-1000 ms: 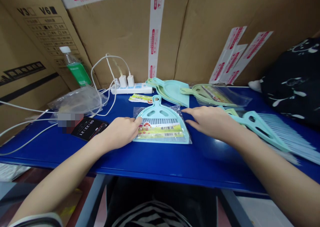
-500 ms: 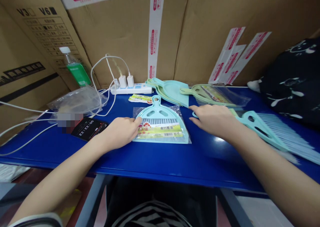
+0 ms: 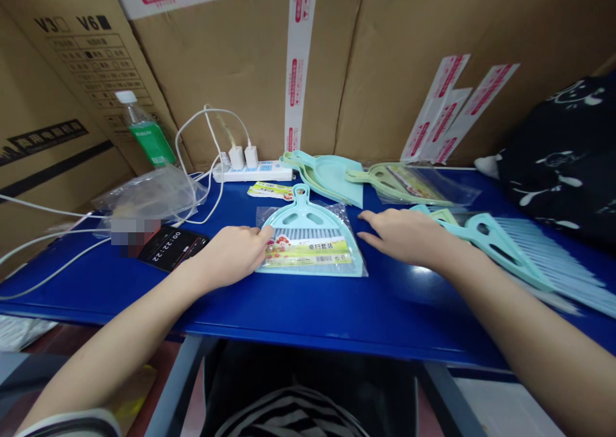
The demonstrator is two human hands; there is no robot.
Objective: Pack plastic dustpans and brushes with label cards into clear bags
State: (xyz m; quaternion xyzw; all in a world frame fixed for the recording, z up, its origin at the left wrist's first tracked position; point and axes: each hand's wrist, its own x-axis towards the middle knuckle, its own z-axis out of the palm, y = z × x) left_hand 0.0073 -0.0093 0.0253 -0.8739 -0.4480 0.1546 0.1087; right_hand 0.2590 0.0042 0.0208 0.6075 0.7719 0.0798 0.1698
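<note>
A light-blue dustpan with a matching brush lies in a clear plastic bag on the blue table, its handle pointing away from me. Across the brush bristles runs a yellow-green printed label. My left hand is closed at the left edge of the bagged set, fingertips on it. To the right of the bag hovers my right hand, holding nothing, thumb and forefinger apart and pointing toward it. Light-blue brushes lie beyond my right wrist, partly hidden by it.
Stacked dustpans and a bagged green set lie at the back. A loose label is near the power strip. On the left are a phone, cables, plastic bags and a bottle. Cardboard walls the back.
My right hand has shifted slightly left and down, closer to the bagged set, uncovering a light-blue handle behind it. My left hand and the set stay in place.
</note>
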